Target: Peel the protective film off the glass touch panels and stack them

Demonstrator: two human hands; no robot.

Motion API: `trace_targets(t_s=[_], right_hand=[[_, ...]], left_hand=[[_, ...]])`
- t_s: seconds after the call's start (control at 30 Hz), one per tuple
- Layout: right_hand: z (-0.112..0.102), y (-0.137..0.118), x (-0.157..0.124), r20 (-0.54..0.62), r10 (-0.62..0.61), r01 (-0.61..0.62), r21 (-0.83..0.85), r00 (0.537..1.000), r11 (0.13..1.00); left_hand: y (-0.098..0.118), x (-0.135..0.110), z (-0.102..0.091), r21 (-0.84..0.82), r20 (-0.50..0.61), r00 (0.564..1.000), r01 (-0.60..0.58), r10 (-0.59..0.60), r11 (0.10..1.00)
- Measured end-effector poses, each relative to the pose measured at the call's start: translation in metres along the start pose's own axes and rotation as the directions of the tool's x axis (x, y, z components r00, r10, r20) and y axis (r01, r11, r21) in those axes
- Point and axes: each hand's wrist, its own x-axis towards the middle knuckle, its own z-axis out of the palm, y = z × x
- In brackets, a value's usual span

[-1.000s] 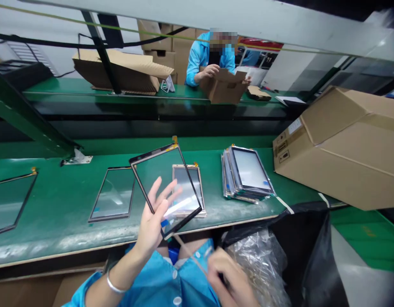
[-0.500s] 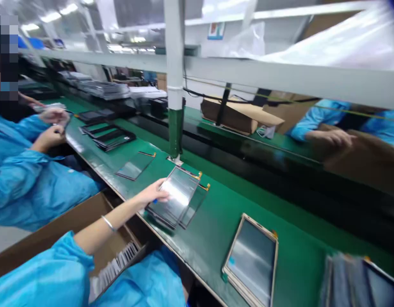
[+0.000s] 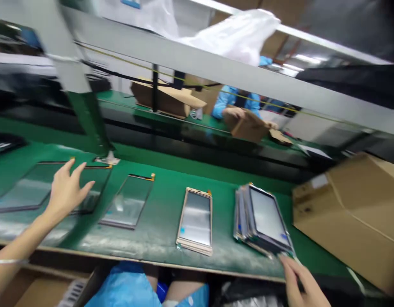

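Note:
My left hand [image 3: 66, 190] hovers open, fingers spread, over two overlapping black-framed glass panels [image 3: 33, 186] lying flat at the left of the green bench [image 3: 164, 221]. Another black-framed panel [image 3: 129, 200] lies to their right. A gold-framed panel [image 3: 196, 221] rests near the bench's front edge. Further right is a stack of screen panels [image 3: 263, 217]. My right hand [image 3: 304, 281] reaches up from the lower right, its fingertips touching the stack's near corner; it holds nothing that I can see.
A large cardboard box [image 3: 353, 213] sits at the right end of the bench. A green post [image 3: 88, 123] rises behind the panels. Across the black conveyor [image 3: 184, 136], a person in a blue coat [image 3: 235, 102] handles a small carton [image 3: 248, 125].
My left hand has let go of the panel it set down on the bench and lifted off. The view swung right, and my right hand came up to the stack.

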Motion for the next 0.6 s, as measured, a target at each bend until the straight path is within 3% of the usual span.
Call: trace_targets(t_s=[0.07, 0.1, 0.13, 0.2, 0.27, 0.33, 0.4, 0.6], right_hand=[[0.004, -0.001, 0.009, 0.042, 0.025, -0.025, -0.002, 0.999, 1.000], [0.014, -0.005, 0.014, 0.067, 0.046, -0.048, 0.028, 0.997, 0.998], [0.029, -0.010, 0.018, 0.133, 0.064, -0.077, 0.095, 0.989, 0.992], [0.068, -0.020, 0.023, 0.243, 0.061, -0.110, 0.190, 0.968, 0.976], [0.110, -0.029, 0.021, 0.281, 0.070, -0.135, 0.220, 0.957, 0.966], [0.144, -0.034, 0.016, 0.268, 0.103, -0.167, 0.226, 0.958, 0.960], [0.166, -0.037, 0.013, 0.245, 0.144, -0.201, 0.230, 0.959, 0.952], [0.182, -0.039, 0.012, 0.260, 0.225, -0.289, 0.241, 0.939, 0.927]], left_hand=[[0.020, -0.003, 0.051, -0.032, 0.150, 0.965, -0.214, 0.217, 0.976], [0.031, -0.010, 0.081, -0.109, 0.277, 0.922, -0.250, 0.271, 0.962], [0.042, -0.020, 0.111, -0.165, 0.392, 0.870, -0.253, 0.299, 0.953], [0.062, -0.046, 0.165, -0.206, 0.513, 0.796, -0.249, 0.321, 0.946], [0.073, -0.071, 0.203, -0.203, 0.584, 0.755, -0.220, 0.298, 0.954], [0.076, -0.090, 0.222, -0.178, 0.617, 0.746, -0.176, 0.249, 0.968], [0.074, -0.101, 0.227, -0.155, 0.630, 0.751, -0.128, 0.198, 0.980], [0.075, -0.110, 0.221, -0.155, 0.644, 0.761, 0.020, 0.086, 0.988]])
